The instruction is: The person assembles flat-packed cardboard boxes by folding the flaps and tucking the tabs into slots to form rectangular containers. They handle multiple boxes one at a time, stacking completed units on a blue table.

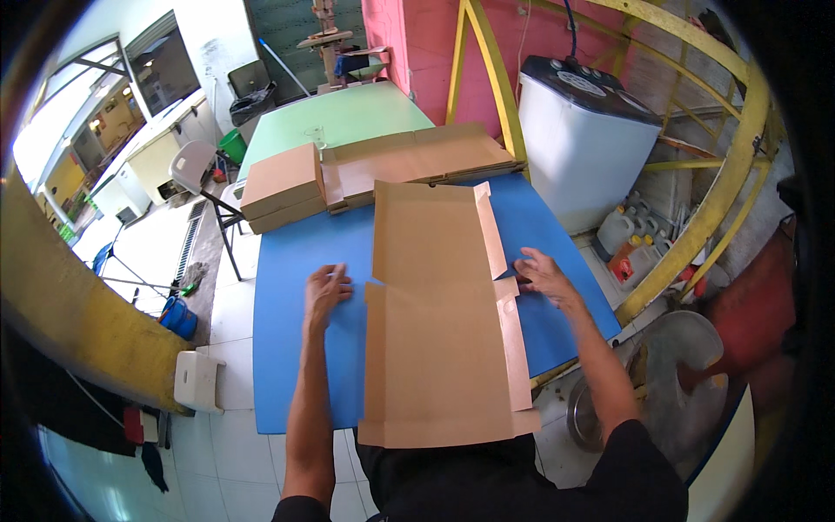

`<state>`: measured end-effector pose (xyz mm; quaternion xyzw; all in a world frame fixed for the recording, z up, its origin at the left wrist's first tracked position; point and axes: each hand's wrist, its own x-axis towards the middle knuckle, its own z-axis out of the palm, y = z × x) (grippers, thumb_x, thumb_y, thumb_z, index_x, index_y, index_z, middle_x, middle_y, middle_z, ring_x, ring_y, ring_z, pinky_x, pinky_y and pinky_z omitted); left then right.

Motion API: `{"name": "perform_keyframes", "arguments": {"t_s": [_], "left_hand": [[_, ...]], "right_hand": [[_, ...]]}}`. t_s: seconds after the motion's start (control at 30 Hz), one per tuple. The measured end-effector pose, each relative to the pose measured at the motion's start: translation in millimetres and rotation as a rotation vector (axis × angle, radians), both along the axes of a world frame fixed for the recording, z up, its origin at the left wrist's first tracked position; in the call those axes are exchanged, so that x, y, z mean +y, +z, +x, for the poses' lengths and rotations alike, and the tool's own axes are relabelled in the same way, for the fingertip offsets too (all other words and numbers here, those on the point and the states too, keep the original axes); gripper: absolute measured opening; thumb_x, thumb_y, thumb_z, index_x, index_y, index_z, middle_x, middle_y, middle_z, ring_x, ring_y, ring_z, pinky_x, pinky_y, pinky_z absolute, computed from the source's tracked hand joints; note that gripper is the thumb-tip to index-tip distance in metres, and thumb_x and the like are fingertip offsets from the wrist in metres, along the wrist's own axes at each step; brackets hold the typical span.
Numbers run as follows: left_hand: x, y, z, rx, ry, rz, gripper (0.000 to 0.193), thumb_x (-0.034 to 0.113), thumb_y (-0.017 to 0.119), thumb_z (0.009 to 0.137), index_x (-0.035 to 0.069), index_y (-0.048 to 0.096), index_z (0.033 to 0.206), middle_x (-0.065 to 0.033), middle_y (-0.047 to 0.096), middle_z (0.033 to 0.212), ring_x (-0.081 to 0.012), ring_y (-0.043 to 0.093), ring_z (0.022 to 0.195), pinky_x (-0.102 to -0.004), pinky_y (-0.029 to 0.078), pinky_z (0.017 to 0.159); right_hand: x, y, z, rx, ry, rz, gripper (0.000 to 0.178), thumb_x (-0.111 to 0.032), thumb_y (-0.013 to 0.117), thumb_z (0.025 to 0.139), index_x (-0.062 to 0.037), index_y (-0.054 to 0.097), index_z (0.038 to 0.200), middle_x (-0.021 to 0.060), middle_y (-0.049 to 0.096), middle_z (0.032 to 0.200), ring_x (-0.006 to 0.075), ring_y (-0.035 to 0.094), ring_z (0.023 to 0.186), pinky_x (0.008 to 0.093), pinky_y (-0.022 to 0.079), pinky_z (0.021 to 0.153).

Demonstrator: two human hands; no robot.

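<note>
An unfolded brown cardboard box blank (439, 348) lies lengthwise on the blue table (291, 374), its near edge reaching past the table's front toward my body. Its right-hand flaps are partly raised, with a cut between the two panels. My left hand (329, 291) hovers beside the left edge of the cardboard, fingers slightly bent and apart, nothing in it. On the other side my right hand (543, 277) is close to the right flaps, fingers loosely curled and parted, holding nothing. Whether its fingertips touch a flap I cannot tell.
Folded boxes (283, 184) are stacked at the table's far left, beside a pile of flat cardboard (417, 157). A pale green table (348, 109) stands beyond. To the right are a washing machine (583, 139), yellow metal framing (491, 61) and several jugs (617, 228). A white stool (198, 381) is at left.
</note>
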<state>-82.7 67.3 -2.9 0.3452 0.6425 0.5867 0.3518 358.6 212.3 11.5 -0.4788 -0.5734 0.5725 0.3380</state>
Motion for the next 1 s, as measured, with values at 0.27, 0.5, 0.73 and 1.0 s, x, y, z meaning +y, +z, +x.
{"name": "perform_keyframes", "arguments": {"t_s": [0.27,0.5,0.73,1.0], "left_hand": [[-13,41,53,0.136,-0.228,-0.049,0.044,0.033,0.074,0.091,-0.002,0.066,0.116,-0.007,0.068,0.096,-0.0128,0.06,0.079,-0.0293,0.049,0.066],[-41,132,46,0.089,0.009,0.367,0.031,0.024,0.07,0.094,0.0,0.066,0.113,-0.0047,0.069,0.098,-0.0122,0.064,0.084,-0.0305,0.053,0.068],[-99,210,115,0.36,-0.006,0.414,0.021,0.016,0.066,0.093,0.0,0.068,0.106,-0.012,0.071,0.085,-0.0222,0.067,0.071,-0.0334,0.054,0.069],[-139,261,157,0.646,-0.165,0.548,0.018,0.009,0.066,0.093,-0.001,0.067,0.107,-0.0146,0.071,0.078,-0.0215,0.072,0.072,-0.0331,0.054,0.062]], "right_hand": [[29,-3,-65,0.057,0.114,0.381,0.04,0.004,0.063,0.084,0.0064,0.057,0.123,0.0129,0.071,0.108,0.0168,0.066,0.098,0.03,0.053,0.085],[-8,88,-63,0.188,0.388,0.365,0.045,0.005,0.065,0.083,-0.0008,0.055,0.127,0.0068,0.066,0.115,0.0171,0.063,0.101,0.032,0.051,0.094],[-81,223,-63,-0.032,-0.321,1.438,0.078,-0.024,0.072,0.09,-0.0054,0.03,0.153,0.014,0.035,0.156,0.0301,0.03,0.146,0.0481,0.021,0.121],[-146,288,-72,-0.315,0.014,1.847,0.031,-0.009,0.076,0.08,-0.0027,0.055,0.102,0.0182,0.065,0.117,0.0392,0.062,0.111,0.0484,0.049,0.096]]}}
